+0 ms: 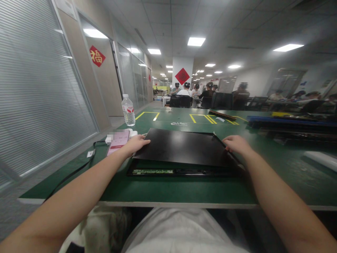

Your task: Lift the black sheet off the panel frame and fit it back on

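Handling of a black panel (pixel 179 147) above a worktop (pixel 171 193), seen from the head. The panel, the landmark for all positions given here, lies tilted over a dark frame (pixel 205 172), its left side apparently the higher; the near rail of the frame, bearing a green circuit board (pixel 152 172), is exposed on the near side of the panel. The left hand (pixel 137 144) is closed in a pinch on the panel's left edge, thumb on top and the other fingers largely hidden. The right hand (pixel 237 144), partly curled, is at the panel's right edge; whether it grips the panel, the frame or both cannot be told. To the left of the panel lies a phone (pixel 118 142); beyond the panel, to its left, stands a water bottle (pixel 128 110). To the right of the panel lie dark strips (pixel 279 123) and a white bar (pixel 321 161). The step in hand appears to be the separating or seating of panel and frame, which one view cannot settle; either move would call for even support at both edges and clearance from the circuit board
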Demonstrator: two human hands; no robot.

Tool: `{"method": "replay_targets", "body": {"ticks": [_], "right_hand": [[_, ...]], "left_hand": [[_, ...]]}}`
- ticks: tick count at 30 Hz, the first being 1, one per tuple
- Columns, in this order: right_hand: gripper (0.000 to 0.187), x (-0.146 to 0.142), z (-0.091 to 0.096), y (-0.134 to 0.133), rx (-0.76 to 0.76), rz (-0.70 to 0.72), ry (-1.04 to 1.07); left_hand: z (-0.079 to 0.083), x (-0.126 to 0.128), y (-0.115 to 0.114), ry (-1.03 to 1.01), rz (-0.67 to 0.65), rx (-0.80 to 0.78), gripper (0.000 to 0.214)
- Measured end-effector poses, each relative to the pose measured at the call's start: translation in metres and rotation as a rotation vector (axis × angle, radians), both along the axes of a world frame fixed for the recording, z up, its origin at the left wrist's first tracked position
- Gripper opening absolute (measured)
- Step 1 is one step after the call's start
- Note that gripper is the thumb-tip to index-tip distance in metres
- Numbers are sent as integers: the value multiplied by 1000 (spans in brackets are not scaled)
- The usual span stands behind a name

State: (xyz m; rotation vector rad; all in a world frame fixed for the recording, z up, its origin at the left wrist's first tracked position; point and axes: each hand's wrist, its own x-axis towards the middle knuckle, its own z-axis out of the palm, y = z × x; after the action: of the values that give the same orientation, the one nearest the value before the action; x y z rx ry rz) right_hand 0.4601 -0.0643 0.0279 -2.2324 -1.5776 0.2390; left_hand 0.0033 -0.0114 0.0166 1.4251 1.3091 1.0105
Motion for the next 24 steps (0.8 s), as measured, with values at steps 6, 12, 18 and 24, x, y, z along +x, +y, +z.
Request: {"method": "replay_targets", "body": {"ticks": [6,12,18,24], "right_hand": [[30,0,0,1,-6,8,-5],[29,3,-3,3,-5,9,22],[28,4,-4,4,0,7,26],[26,3,-4,4,-9,11,29]], "left_hand": [[0,0,0,2,-37,-17,47],[-1,1,0,33,-11,16,47],[-2,0,1,59,23,40,45],[-4,-1,4,56,25,51,43]]}}
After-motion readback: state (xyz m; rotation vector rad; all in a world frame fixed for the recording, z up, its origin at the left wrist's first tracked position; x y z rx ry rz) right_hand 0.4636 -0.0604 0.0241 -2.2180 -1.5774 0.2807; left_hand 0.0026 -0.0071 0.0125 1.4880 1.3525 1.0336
